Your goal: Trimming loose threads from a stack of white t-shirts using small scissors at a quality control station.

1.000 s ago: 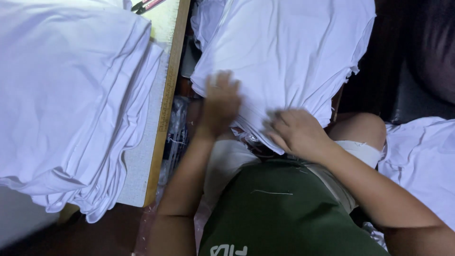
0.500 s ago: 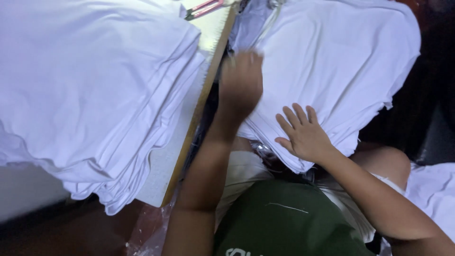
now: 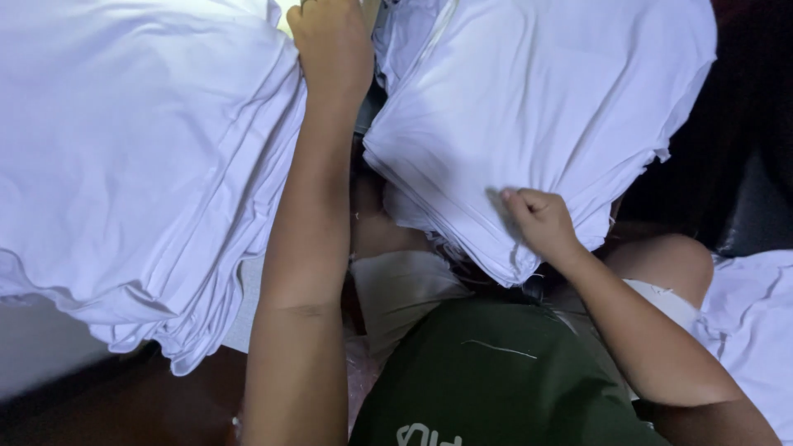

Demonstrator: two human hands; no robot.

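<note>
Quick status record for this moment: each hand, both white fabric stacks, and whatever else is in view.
left hand: reaching up, resting at the gap between the two stacks, against the left stack's edge
right hand: fingers curled, pinching the near edge of the right stack
left stack: thick pile of white fabric, edges drooping
right stack: white fabric pile over the lap
green shirt: worn by the person
more white fabric: far right
</note>
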